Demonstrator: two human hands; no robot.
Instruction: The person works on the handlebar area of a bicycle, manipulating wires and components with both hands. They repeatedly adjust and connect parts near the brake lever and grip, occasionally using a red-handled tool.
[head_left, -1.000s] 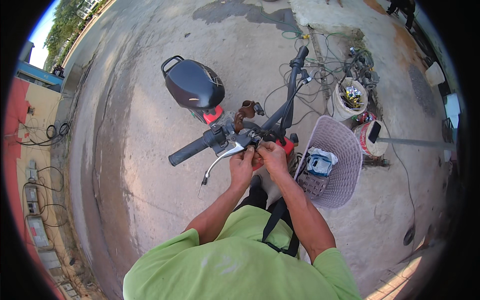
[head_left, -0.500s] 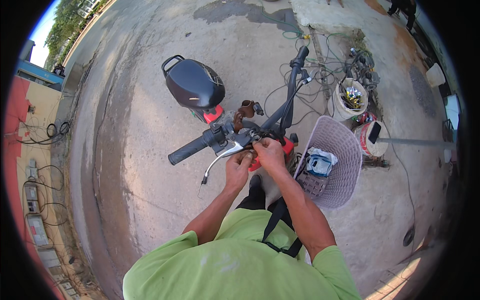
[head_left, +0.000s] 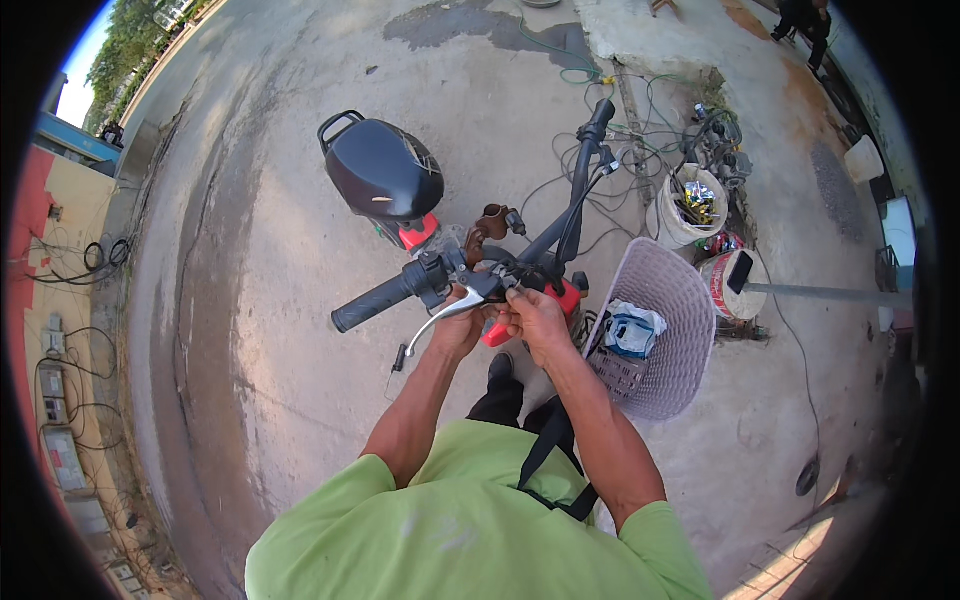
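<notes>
The handlebar [head_left: 548, 240] of a two-wheeler lies in front of me, with a black ribbed grip [head_left: 370, 303] toward the left. A silver brake lever [head_left: 432, 322] curves below that grip, and a thin bare wire hangs from its end. My left hand [head_left: 457, 335] is under the lever's base, its fingers mostly hidden. Close beside it, my right hand [head_left: 540, 326] has thumb and fingers pinched at the black cables by the handlebar's middle. What the pinch holds is too small to make out. Red bodywork [head_left: 570, 297] shows behind the right hand.
A lilac woven basket [head_left: 680, 320] with a blue-and-white packet is right of my hands. The black seat [head_left: 385, 170] is beyond. Farther right stand a white bucket [head_left: 662, 215] of scraps and another bucket [head_left: 715, 285] with a phone on top. Cables and hoses cross the concrete.
My left hand has slid leftward and under the lever, so its fingers are now hidden. My right hand has dropped slightly and turned. The view has shifted a little.
</notes>
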